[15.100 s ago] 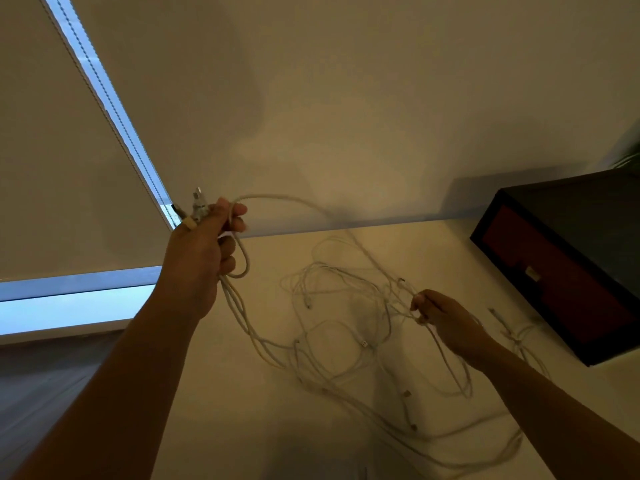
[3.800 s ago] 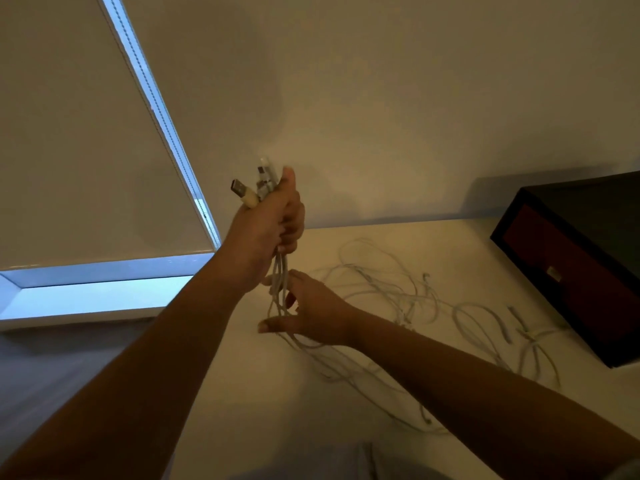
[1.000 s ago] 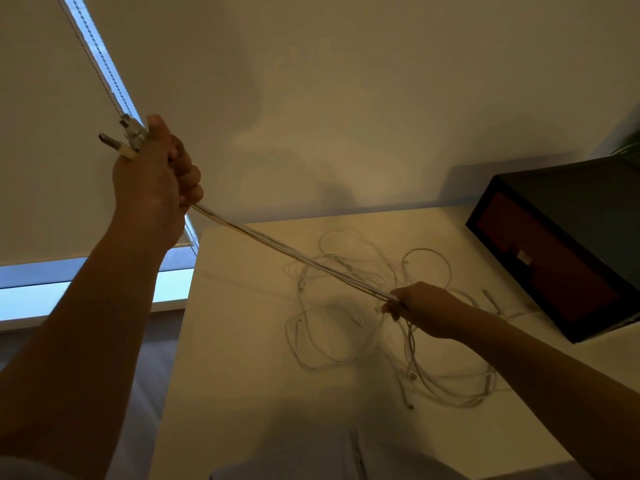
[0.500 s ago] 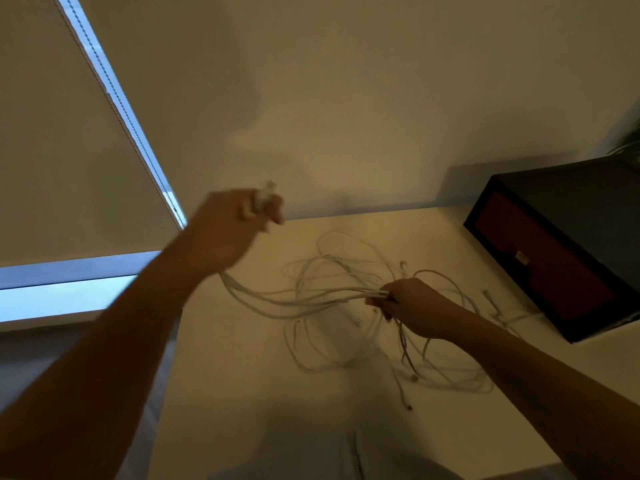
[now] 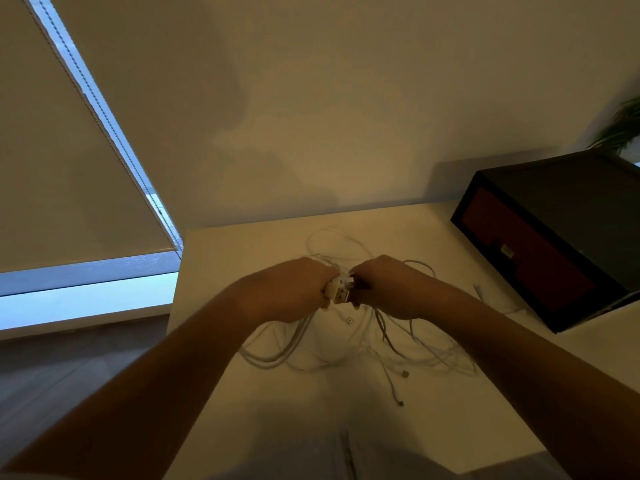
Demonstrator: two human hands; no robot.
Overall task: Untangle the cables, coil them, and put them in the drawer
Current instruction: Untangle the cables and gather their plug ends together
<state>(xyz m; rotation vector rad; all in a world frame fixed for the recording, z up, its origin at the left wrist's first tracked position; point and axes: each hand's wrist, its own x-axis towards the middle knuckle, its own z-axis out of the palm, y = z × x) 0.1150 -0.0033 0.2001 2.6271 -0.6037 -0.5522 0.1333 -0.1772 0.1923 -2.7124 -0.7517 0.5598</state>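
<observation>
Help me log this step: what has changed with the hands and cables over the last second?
The left hand, raised high and stretching the cables taut, dropped down and rightward to meet the right hand over the table; the USB plugs it grips now sit between both hands. The cables went slack and hang in loops. Unchanged: both hands keep their grip, the rest lie tangled on the table, the drawer is closed.

The cables have a smooth white sheath that looks like plastic, with a faint sheen. Their plugs are white plastic with greyish, metal-looking tips. The tabletop is pale, smooth and matt. The drawer box has a dark matt casing and a dull reddish drawer front. The blind looks like matt cloth.
</observation>
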